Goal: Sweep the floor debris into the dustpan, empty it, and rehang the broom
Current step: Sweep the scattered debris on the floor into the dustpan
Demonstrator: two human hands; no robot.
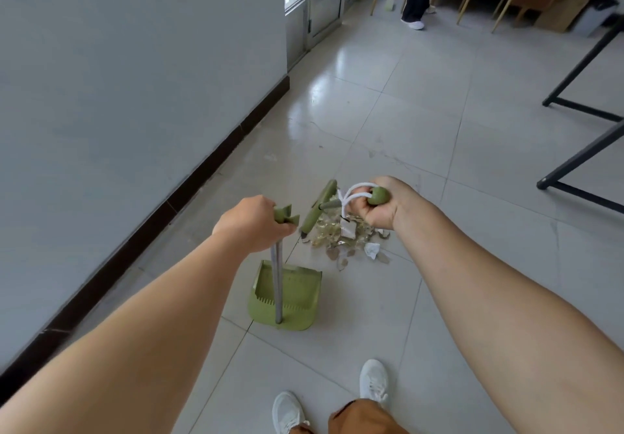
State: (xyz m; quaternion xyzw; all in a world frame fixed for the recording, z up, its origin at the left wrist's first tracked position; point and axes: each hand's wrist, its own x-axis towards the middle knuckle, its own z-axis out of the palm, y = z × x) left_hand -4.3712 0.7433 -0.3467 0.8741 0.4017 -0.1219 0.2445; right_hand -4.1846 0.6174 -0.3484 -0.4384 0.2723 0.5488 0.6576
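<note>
The left hand (251, 222) is fisted around the green grip of the olive-green plastic dustpan (287, 293), whose grey metal pole stands upright with the pan flat on the pale tiled floor (422, 123), its open lip facing the pile of yellowish scraps and crumpled paper (344, 241) just beyond it. The right hand (381, 202) is clenched on the round green end of the green-headed broom (319, 207), a white hanging cord looping out, the head at the pile's left edge. Open tiles stretch ahead between the dark skirting board (189, 177) at left and the black metal table legs (580, 170) at right.
</note>
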